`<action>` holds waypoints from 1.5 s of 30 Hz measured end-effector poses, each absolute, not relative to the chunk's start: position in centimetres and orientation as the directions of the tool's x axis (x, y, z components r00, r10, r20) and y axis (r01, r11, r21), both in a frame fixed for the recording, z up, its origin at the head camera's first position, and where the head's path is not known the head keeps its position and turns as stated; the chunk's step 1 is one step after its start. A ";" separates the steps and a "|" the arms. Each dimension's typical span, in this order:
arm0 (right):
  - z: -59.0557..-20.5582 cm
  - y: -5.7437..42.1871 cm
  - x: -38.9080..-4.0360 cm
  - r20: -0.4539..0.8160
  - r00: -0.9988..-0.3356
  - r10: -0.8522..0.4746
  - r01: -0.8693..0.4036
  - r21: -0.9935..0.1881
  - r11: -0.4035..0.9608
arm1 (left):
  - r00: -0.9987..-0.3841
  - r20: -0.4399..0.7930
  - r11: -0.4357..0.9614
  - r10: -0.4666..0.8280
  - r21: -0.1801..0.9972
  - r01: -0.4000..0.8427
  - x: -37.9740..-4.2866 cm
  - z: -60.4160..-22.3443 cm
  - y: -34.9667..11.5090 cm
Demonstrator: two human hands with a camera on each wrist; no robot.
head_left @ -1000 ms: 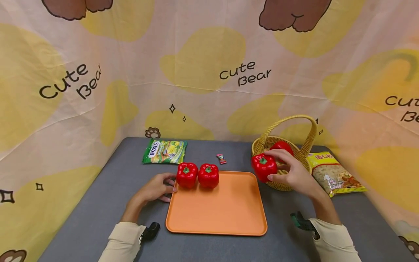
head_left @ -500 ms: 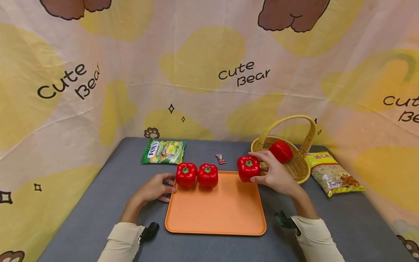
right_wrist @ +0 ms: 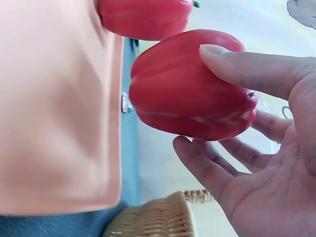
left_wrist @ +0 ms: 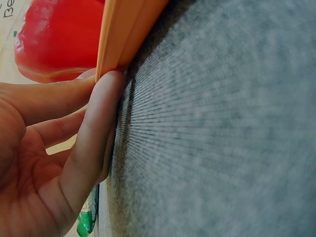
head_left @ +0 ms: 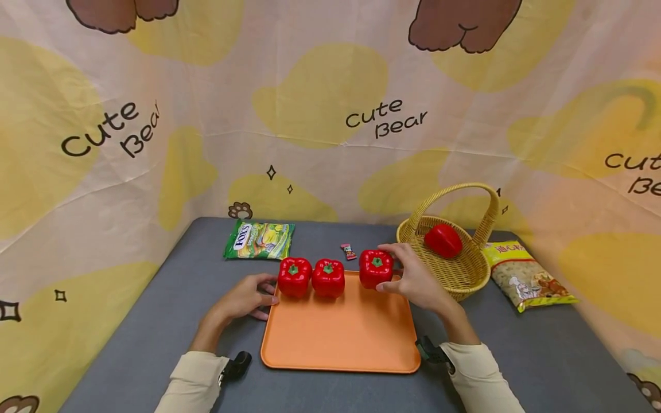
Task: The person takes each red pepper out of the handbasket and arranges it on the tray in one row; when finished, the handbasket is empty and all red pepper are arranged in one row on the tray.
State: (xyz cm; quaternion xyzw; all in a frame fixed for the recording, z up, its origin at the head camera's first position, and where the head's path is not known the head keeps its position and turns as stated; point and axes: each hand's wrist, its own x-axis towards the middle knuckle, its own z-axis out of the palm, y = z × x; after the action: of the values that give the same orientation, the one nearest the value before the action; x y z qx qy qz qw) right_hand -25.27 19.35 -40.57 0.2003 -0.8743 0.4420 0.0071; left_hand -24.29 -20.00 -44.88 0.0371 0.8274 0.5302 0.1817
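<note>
In the head view, my right hand [head_left: 415,279] holds a red bell pepper [head_left: 376,269] between thumb and fingers over the back right of an orange tray [head_left: 341,338]. The right wrist view shows this held pepper [right_wrist: 190,89] raised above the tray surface. Two more red bell peppers, a left one [head_left: 294,277] and a middle one [head_left: 328,279], stand side by side at the tray's back left, green stems up. My left hand [head_left: 248,297] pinches the tray's left rim; in the left wrist view its thumb and a finger [left_wrist: 101,106] meet at the edge.
A wicker basket [head_left: 467,285] with a tall handle stands right of the tray, with one red pepper [head_left: 443,241] lying in it. A yellow food bag [head_left: 532,278] lies beyond it. Behind the tray are a small wrapped candy [head_left: 348,251] and a green candy bag [head_left: 260,240].
My right hand has carried the held pepper leftward from the basket's front to above the tray, toward the other two. The left hand has stayed at the tray's edge.
</note>
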 end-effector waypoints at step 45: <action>-42.8 18.3 -25.5 0.106 -0.917 -0.385 -0.325 -0.756 0.568 | -0.930 -0.258 0.438 0.262 0.891 -0.123 -24.3 -45.0 -20.0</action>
State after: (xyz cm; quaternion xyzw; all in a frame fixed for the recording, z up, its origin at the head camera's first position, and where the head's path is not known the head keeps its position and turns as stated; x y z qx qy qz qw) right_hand -25.47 18.28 -42.82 0.2006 -0.8846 0.4194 -0.0353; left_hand -24.29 -20.04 -44.98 0.0419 0.8280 0.5286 0.1824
